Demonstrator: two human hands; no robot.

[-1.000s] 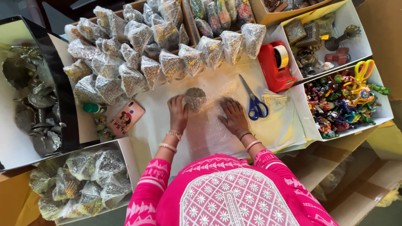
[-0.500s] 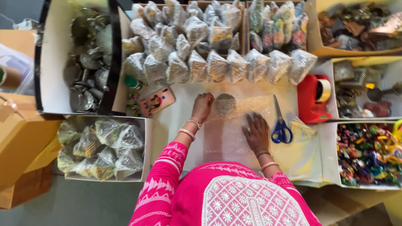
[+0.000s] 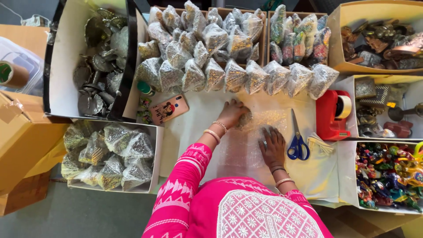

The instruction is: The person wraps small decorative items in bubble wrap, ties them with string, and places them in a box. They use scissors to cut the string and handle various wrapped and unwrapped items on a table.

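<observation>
While the left hand (image 3: pixel 232 113) is cupping a small glittery ornament (image 3: pixel 245 120), fingers curled over it, the right hand (image 3: pixel 272 145) is pressing flat, fingers spread, on clear bubble wrap (image 3: pixel 240 152) lying lengthwise toward the person.

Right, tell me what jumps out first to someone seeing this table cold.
First, the mass of bubble-wrapped bundles heaped along the far side of the table, with more in a box at the near left. Next, the red tape dispenser and blue-handled scissors on the right. In the middle, the left hand presses a small metallic piece onto a bubble-wrap sheet while the right hand lies flat on it.
</observation>
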